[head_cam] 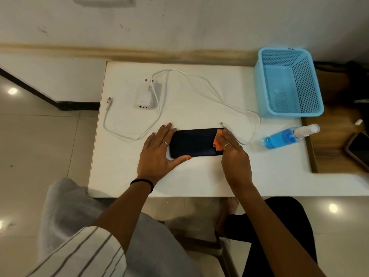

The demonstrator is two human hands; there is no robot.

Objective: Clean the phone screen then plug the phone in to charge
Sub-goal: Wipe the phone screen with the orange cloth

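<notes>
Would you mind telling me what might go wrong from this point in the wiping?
1. The right hand presses the orange cloth at the phone end where the cable's free plug lies; a stroke might knock it aside.
2. The spray bottle lies on its side near the table edge and could roll off.

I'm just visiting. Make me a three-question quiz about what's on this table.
1. True or false: the charger is plugged into the wall.
2. What does the right hand press on the phone? A) orange cloth B) sponge C) tissue
3. Fill in: the spray bottle lies on its ____.

Key: 1 false, it lies on the table; 2 A; 3 side, in front of the blue basket. The left hand steadies the phone.
</notes>
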